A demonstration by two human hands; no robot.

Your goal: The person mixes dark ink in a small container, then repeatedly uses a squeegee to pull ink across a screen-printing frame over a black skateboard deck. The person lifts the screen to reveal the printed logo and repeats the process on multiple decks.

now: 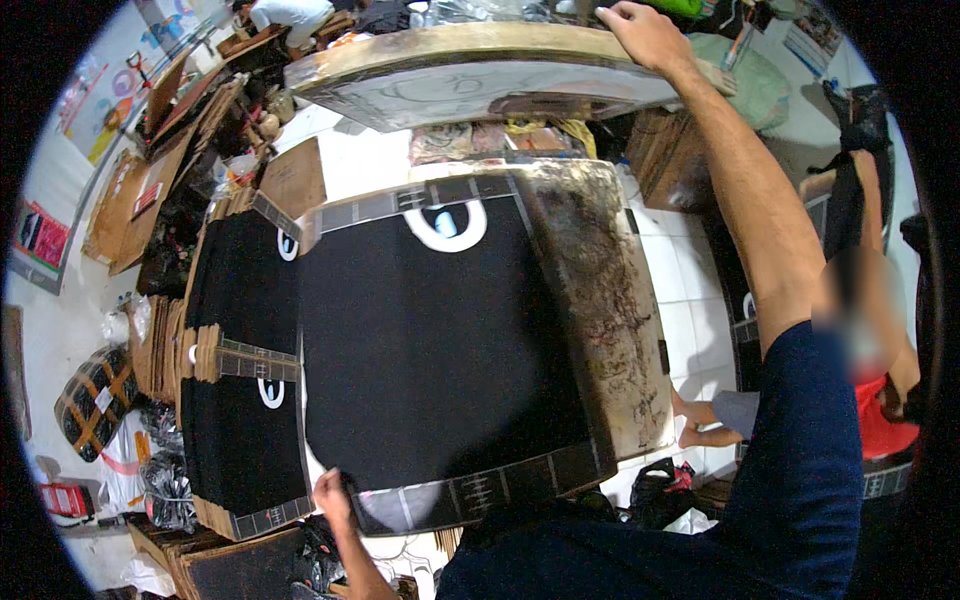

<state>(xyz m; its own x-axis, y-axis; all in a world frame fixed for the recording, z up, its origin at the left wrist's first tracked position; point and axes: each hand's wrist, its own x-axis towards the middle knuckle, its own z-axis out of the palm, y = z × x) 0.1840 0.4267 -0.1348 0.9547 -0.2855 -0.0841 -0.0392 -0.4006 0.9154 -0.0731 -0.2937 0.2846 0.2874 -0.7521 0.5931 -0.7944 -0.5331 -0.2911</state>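
A black fabric panel (440, 360) with grey-lined border strips lies on a worn, stained board (615, 300). Near its far edge is a white ring print (418, 228) with a pale blue centre, like an eye. My left hand (335, 497) is closed at the panel's near left corner, fingers pinching the edge. Beyond the panel, a wooden screen-printing frame (420, 50) is tilted up, its pale mesh underside visible. My right hand (648, 38) reaches far forward and grips the frame's top edge near its right end.
Stacks of similar black panels (240, 420) on brown cardboard stand close at the left. Brown boards (165, 160) lean at the far left. A person in red (885, 415) sits at the right, bare feet (710, 425) beside the board; another person in white (290, 15) bends at the far left.
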